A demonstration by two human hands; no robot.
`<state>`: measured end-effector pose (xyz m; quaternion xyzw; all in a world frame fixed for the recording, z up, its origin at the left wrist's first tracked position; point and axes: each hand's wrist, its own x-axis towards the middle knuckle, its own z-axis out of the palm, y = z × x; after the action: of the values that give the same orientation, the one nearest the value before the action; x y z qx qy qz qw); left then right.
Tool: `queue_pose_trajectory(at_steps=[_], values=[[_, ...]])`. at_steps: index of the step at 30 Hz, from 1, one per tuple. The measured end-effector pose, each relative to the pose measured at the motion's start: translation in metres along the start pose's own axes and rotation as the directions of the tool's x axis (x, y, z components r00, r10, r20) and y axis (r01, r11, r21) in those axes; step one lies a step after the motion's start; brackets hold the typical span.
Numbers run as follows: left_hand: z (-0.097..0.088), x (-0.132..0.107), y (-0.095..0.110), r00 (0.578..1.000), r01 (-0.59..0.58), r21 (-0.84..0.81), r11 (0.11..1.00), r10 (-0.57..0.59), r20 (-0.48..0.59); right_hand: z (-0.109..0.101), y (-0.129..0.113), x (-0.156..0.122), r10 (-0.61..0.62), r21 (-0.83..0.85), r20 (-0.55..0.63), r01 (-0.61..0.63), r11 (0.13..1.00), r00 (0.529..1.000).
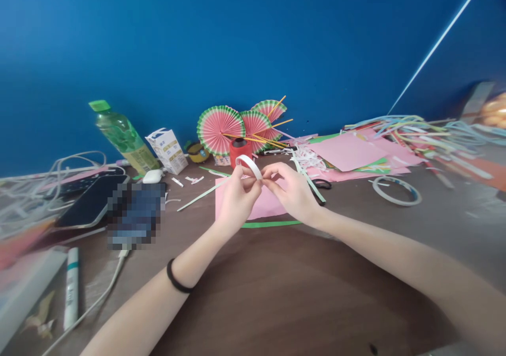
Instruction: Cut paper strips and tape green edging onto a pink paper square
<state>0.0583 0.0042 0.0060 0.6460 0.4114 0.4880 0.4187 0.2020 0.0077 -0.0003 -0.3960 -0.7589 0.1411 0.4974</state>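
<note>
White tape-like ring (252, 164), gripped in the left hand (240, 196) above the pink paper (266, 207), is best held firmly and level while the right hand (292, 191) works gently at its edge (what those fingertips pinch, I cannot tell).

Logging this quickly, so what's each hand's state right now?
Left hand: closed, holding the white ring.
Right hand: pinched closed at the ring's edge; what it grips can't be told.
</note>
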Motion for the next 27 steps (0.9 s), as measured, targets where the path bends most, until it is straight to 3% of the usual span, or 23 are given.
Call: queue_pose_trajectory(at_steps=[12, 19, 27], values=[[0.0006, -0.0002, 0.0017, 1.000, 0.026, 0.000, 1.000, -0.026, 0.006, -0.0012, 0.0021, 0.0018, -0.024, -0.022, 0.037, 0.025, 0.999, 0.999], [0.0024, 0.0047, 0.0018, 0.992, 0.123, -0.130, 0.984, -0.121, 0.018, -0.0001, 0.0054, 0.0002, -0.088, -0.076, 0.068, 0.093, 0.993, 0.994], [-0.0006, 0.0074, 0.0006, 0.989, 0.142, -0.196, 0.970, -0.146, -0.004, 0.0012, 0.0060, -0.0008, -0.119, -0.075, 0.079, 0.125, 0.989, 0.990]])
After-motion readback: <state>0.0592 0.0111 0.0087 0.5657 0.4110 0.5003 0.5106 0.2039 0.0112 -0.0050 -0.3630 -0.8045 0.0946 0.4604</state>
